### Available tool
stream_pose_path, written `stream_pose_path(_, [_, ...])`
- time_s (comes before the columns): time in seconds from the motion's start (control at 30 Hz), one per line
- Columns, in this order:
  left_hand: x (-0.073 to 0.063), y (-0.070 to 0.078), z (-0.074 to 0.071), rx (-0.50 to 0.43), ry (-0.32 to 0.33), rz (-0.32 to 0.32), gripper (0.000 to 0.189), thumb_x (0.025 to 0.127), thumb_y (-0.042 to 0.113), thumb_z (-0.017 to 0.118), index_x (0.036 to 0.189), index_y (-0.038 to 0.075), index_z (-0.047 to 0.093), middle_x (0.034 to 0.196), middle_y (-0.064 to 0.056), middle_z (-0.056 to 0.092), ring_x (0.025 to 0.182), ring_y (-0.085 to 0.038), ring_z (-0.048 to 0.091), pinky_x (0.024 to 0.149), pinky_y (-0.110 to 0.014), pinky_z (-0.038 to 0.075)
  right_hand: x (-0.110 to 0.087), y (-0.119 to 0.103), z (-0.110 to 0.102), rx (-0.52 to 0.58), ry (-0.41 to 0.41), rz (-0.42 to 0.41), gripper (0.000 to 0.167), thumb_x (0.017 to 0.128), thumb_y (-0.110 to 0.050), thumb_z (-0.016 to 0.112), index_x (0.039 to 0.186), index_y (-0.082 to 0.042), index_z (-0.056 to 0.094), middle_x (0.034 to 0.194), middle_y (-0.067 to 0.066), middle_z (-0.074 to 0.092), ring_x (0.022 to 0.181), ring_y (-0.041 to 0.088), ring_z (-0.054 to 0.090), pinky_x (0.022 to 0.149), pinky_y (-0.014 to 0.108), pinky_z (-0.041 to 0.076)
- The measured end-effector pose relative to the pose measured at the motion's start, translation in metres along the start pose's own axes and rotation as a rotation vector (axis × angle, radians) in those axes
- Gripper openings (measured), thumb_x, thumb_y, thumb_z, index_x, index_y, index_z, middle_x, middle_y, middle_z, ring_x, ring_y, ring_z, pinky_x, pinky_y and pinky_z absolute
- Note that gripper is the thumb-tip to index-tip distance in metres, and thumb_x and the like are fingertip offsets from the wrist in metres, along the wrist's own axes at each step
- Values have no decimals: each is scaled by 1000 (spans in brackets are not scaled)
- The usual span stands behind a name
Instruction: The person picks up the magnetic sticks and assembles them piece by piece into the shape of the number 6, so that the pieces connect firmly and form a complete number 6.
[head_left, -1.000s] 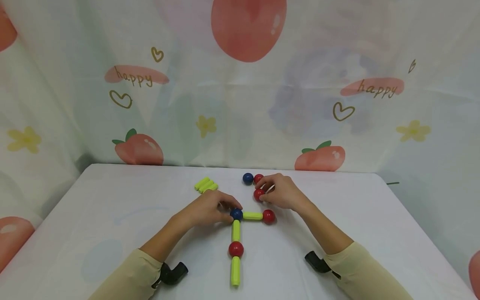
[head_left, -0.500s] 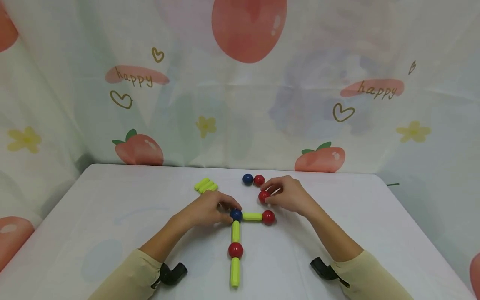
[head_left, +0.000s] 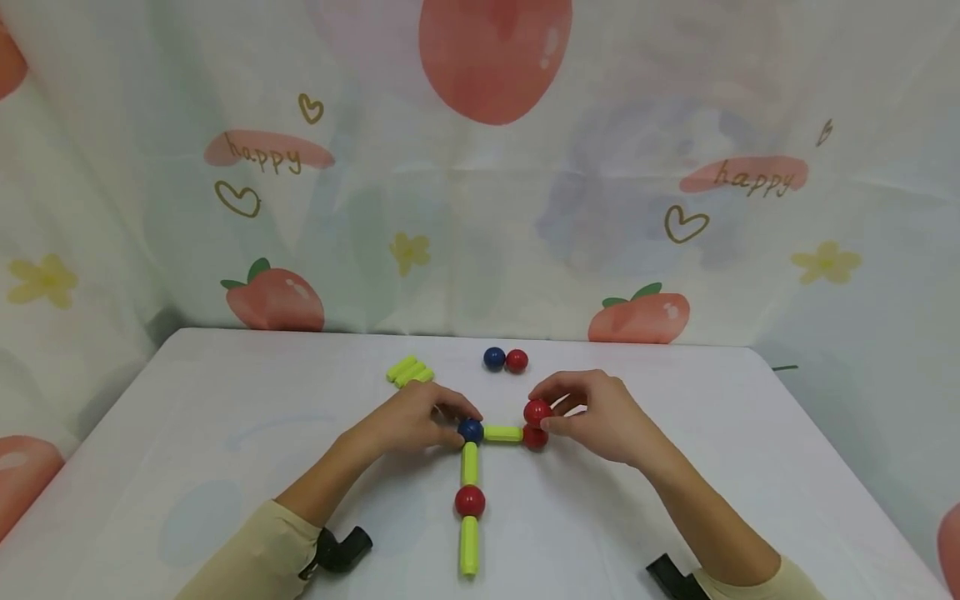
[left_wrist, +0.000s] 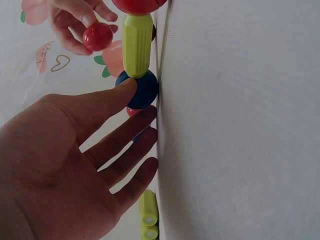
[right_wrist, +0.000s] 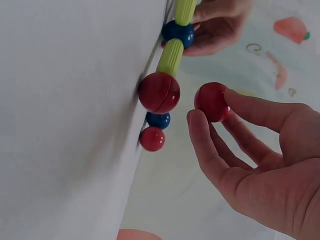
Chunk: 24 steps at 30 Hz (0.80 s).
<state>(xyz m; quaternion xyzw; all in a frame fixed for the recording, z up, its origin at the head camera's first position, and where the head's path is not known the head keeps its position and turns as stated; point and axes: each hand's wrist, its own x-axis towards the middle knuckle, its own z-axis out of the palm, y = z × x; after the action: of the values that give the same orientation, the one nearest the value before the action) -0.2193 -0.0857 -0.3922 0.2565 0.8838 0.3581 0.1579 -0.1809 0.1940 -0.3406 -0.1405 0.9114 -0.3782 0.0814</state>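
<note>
My left hand holds a blue ball between thumb and fingers at the corner of a ball-and-rod shape on the table. From that ball a yellow-green rod runs right to a red ball. Another rod runs toward me to a second red ball, with a further rod below it. My right hand pinches a loose red ball between thumb and fingertips. In the right wrist view that ball is raised off the table, apart from the red end ball.
Several loose yellow-green rods lie side by side at the back, beyond my left hand. A blue ball and a red ball sit together near the back edge. Printed cloth hangs behind the white table.
My right hand has carried the red ball from near the back pair toward me and slightly right, to over the red end ball. The left hand has stayed on the blue ball.
</note>
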Motion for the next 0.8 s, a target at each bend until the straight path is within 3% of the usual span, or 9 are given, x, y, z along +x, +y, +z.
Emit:
stream_pose_path(0.3, [-1, 0, -2, -17, 3, 0, 32, 89, 11, 82, 119, 23, 79, 113, 7, 75, 103, -16, 62, 90, -32, 56, -22, -9, 14, 9, -123, -5, 25, 88, -12, 82, 110, -22, 77, 104, -5, 74, 94, 15, 69, 78, 28, 58])
stream_pose_path(0.8, [-2, 1, -2, -10, 9, 18, 31, 90, 10, 81, 119, 22, 79, 113, 6, 76, 102, -16, 63, 90, -33, 55, -48, -32, 34, 2, -430, -164, 28, 85, -6, 82, 97, -30, 75, 88, -17, 71, 80, 3, 65, 76, 23, 57])
